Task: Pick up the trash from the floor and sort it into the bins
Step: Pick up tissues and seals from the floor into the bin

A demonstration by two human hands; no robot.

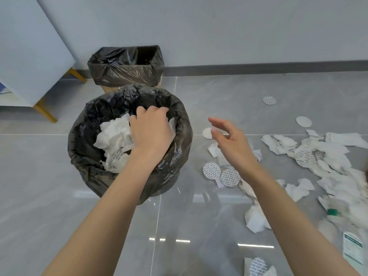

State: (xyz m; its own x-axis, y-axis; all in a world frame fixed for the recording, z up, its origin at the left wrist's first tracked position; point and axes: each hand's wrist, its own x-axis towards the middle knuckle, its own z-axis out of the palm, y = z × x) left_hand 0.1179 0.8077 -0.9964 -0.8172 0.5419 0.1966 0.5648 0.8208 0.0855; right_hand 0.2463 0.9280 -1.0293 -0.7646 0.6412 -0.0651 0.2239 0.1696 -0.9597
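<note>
Crumpled paper [114, 134] lying inside round bin [83, 124]. I'm seeing left hand [151, 132] curling over it; can't tell if gripping. Right hand [233, 144] hovering right of round bin, fingers spread loose. Scattered trash [328, 156] lying further right; square bin [127, 70] standing behind.

Bright, even — glare streaks on floor [59, 216]; right edge perhaps motion-blurred.
</note>
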